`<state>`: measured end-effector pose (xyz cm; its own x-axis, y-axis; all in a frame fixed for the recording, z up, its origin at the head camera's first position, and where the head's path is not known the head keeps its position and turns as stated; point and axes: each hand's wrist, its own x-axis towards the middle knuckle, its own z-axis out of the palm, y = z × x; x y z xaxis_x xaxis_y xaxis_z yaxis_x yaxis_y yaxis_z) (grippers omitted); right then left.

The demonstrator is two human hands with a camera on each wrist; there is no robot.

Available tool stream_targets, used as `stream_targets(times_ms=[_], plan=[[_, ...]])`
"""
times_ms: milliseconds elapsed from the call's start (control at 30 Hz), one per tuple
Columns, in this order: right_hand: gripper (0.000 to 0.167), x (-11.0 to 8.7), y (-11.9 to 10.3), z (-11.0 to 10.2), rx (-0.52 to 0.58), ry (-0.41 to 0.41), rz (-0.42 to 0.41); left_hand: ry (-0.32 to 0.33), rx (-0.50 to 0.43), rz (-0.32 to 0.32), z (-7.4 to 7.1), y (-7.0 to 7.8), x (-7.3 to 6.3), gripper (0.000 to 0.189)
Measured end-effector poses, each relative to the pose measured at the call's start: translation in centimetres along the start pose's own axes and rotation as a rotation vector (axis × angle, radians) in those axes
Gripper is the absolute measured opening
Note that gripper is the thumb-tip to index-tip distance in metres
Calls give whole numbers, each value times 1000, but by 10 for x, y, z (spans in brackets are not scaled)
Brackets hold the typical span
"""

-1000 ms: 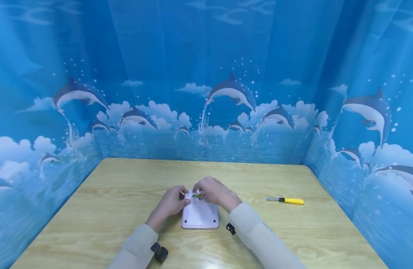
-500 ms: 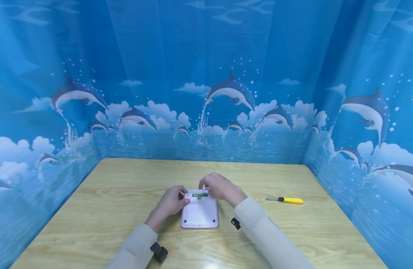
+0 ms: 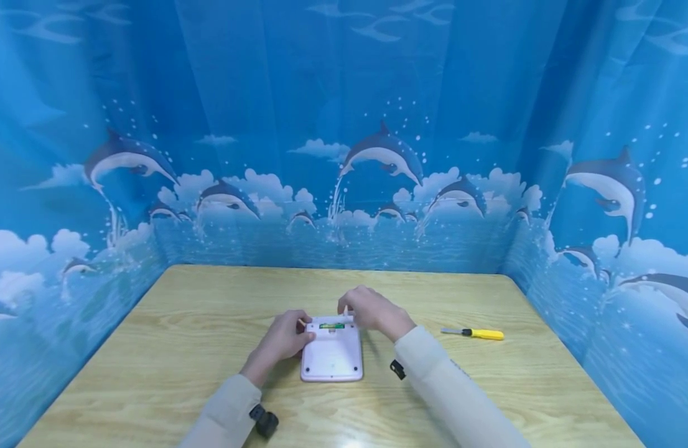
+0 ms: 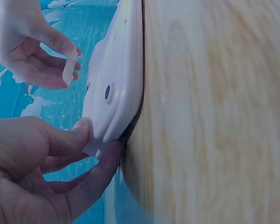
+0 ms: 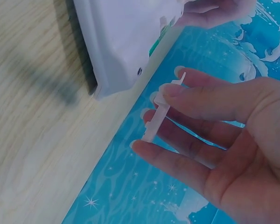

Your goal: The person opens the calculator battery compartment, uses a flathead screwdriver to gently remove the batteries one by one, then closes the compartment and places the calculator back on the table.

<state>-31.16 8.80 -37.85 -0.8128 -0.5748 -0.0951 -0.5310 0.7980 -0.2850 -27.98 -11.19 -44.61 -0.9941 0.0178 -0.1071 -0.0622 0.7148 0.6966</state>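
Note:
A flat pale pink device (image 3: 331, 359), shaped like a desk calculator, lies back side up on the table. In its open battery compartment near the far edge sits a green battery (image 3: 331, 326). My left hand (image 3: 285, 337) grips the far left corner, its thumb (image 4: 77, 135) on top and a finger underneath. Just off the far right corner, my right hand (image 3: 372, 310) pinches a small white battery cover (image 5: 157, 114) between thumb and fingers. That cover is apart from the device. The device's front side faces down and is hidden.
A screwdriver (image 3: 488, 335) with a yellow handle lies to the right on the wooden table (image 3: 209, 298). Blue dolphin-print curtains (image 3: 299, 93) enclose the table's back and sides. Each wrist wears a small black camera (image 3: 265, 423).
My right hand has moved right and slightly away from the compartment with the battery cover, which uncovers the green battery. My left hand stays on the device's corner.

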Motion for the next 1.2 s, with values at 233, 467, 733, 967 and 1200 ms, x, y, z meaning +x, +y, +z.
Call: stream_targets(times_ms=[233,467,733,967,1200], plan=[[39,-4,5,-2,7,1,23,3,-1,-5,0,3,-2,29],[46,-4,8,-4,11,4,20,3,-6,-4,-1,3,-2,30],[45,-4,13,-9,22,-10,34,10,-10,-3,-2,2,-2,29],[42,-4,22,-12,17,3,37,15,-6,10,-3,2,-3,29],[40,-6,30,-13,25,5,56,10,-8,-9,-1,3,-5,28]])
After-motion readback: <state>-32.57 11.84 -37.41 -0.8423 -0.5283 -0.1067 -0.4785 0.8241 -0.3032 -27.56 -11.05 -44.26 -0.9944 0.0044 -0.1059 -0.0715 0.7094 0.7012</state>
